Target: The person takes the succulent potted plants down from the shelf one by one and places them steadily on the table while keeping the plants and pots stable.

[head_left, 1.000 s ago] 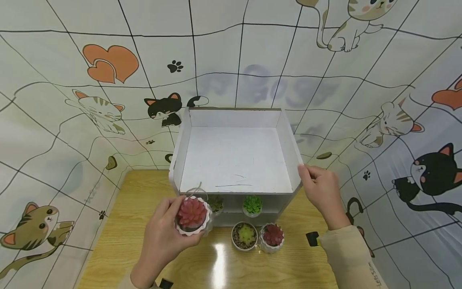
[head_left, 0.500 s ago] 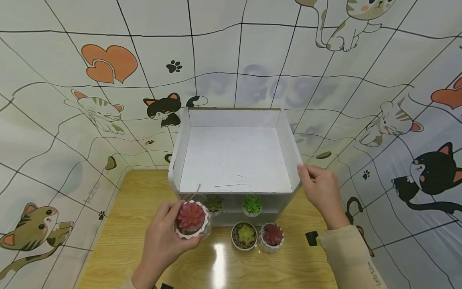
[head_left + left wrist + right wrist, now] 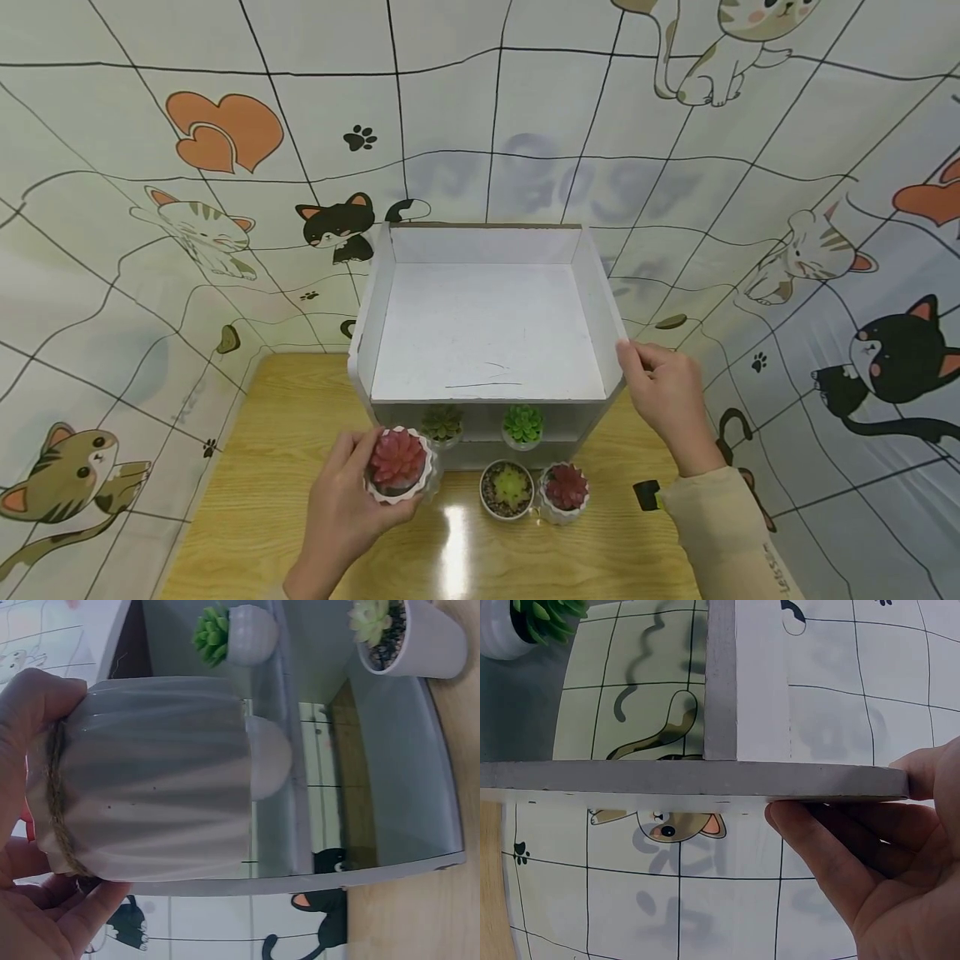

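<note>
My left hand (image 3: pixel 348 500) grips a potted red succulent (image 3: pixel 398 461) by its white fluted pot, in front of the shelf's left side. In the left wrist view the pot (image 3: pixel 150 780) lies sideways across the picture, with twine round its rim, and covers part of the shelf behind. My right hand (image 3: pixel 663 400) pinches the right side panel of the white shelf (image 3: pixel 487 325); in the right wrist view thumb and fingers sit on either face of that panel (image 3: pixel 817 780). Inside the shelf stand a bright green succulent (image 3: pixel 522 425) and a dull green succulent (image 3: pixel 442 423).
On the wooden table (image 3: pixel 300 417), before the shelf, stand a yellow-green succulent (image 3: pixel 507 490) in a white pot and a second red succulent (image 3: pixel 564 487). Cat-patterned cloth (image 3: pixel 465 108) surrounds the table at the back and sides.
The left hand has lowered slightly with its succulent, and the twine loop that stuck up behind the pot is out of sight in the head view. My right hand stays on the panel.
</note>
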Action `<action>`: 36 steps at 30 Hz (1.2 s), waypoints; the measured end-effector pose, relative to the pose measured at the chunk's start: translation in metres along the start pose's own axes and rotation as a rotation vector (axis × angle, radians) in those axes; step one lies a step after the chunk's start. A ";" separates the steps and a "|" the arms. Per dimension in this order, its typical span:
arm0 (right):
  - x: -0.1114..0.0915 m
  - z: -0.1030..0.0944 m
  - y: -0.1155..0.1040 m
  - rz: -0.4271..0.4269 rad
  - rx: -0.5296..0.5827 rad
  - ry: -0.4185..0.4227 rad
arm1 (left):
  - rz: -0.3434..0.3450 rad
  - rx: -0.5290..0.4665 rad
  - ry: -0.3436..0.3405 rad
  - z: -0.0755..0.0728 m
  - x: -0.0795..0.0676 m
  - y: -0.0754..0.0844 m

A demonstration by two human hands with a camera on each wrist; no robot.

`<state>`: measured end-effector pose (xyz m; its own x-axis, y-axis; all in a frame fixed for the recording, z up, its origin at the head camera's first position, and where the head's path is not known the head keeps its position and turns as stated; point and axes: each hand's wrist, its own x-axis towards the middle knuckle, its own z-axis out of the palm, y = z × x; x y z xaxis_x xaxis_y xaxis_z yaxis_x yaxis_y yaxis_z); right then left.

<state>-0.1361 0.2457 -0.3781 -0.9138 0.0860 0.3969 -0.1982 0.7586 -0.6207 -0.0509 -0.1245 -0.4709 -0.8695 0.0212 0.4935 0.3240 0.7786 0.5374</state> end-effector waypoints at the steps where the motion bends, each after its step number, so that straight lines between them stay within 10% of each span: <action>1: 0.000 0.000 0.000 -0.003 0.000 0.002 | -0.007 -0.001 -0.001 0.001 -0.001 -0.001; 36: 0.000 0.000 0.001 -0.024 0.011 0.012 | -0.094 0.001 -0.007 0.037 -0.030 -0.029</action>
<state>-0.1360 0.2466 -0.3789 -0.9045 0.0751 0.4198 -0.2243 0.7536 -0.6179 -0.0477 -0.1244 -0.5270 -0.8986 -0.0479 0.4362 0.2404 0.7779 0.5806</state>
